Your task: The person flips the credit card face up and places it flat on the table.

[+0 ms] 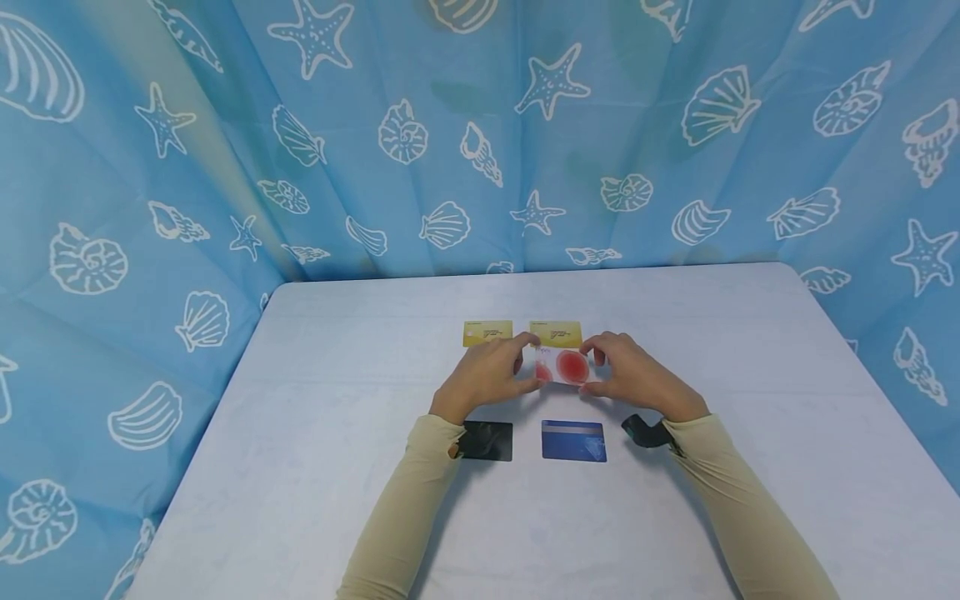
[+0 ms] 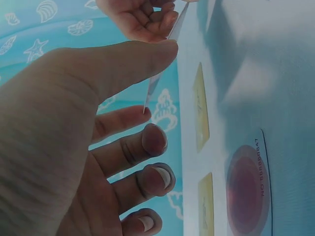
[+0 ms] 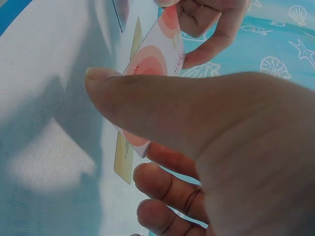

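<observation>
A white card with red circles (image 1: 562, 366) is held up off the table between both hands. The left hand (image 1: 486, 372) pinches its left end with thumb and index finger; the right hand (image 1: 639, 375) pinches the right end the same way. Edge-on, the held card (image 2: 156, 83) looks tilted in the left wrist view, while its printed face (image 3: 147, 61) shows in the right wrist view. Another card with a red circle (image 2: 247, 189) lies on the table near the left hand, hidden in the head view.
Two yellow cards, left (image 1: 487, 331) and right (image 1: 555, 333), lie just beyond the hands. Nearer are a black card (image 1: 489, 442), partly covered by the left wrist, and a blue card (image 1: 573, 440). The white table (image 1: 315, 433) meets a blue shell-patterned curtain (image 1: 337, 167).
</observation>
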The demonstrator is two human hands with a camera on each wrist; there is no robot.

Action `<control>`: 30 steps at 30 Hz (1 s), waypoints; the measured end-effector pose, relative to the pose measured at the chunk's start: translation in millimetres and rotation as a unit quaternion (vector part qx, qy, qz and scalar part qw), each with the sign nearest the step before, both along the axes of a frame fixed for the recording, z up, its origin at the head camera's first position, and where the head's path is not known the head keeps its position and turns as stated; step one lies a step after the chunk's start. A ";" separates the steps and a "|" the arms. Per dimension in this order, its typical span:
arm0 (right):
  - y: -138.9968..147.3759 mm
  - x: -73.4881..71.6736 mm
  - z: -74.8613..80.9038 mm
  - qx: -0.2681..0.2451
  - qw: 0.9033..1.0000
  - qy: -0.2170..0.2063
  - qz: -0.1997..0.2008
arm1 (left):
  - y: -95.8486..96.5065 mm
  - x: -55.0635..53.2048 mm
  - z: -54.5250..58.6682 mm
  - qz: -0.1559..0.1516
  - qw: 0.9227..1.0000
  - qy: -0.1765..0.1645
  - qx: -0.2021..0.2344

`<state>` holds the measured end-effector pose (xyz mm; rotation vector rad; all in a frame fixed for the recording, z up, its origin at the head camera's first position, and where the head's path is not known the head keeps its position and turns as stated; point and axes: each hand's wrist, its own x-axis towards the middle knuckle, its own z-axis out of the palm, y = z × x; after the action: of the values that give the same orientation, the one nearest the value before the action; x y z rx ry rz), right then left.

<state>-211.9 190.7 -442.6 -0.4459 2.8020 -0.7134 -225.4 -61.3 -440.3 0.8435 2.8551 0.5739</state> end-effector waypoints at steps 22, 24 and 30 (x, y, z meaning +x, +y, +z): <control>-1.6 -1.9 -5.9 0.010 1.000 -0.023 0.000 | 5.1 -0.9 -10.4 0.021 0.998 -0.046 -0.045; -1.8 -2.1 -6.5 0.012 1.000 -0.024 0.001 | 5.5 -0.5 -11.0 0.024 0.997 -0.048 -0.048; -1.9 -3.4 -6.6 0.013 0.999 -0.033 0.001 | 6.8 0.6 -10.8 0.023 0.997 -0.048 -0.056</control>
<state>-215.3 188.7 -449.2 -0.4119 2.7450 -0.6765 -224.8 -54.4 -451.1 0.7148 2.7950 0.4410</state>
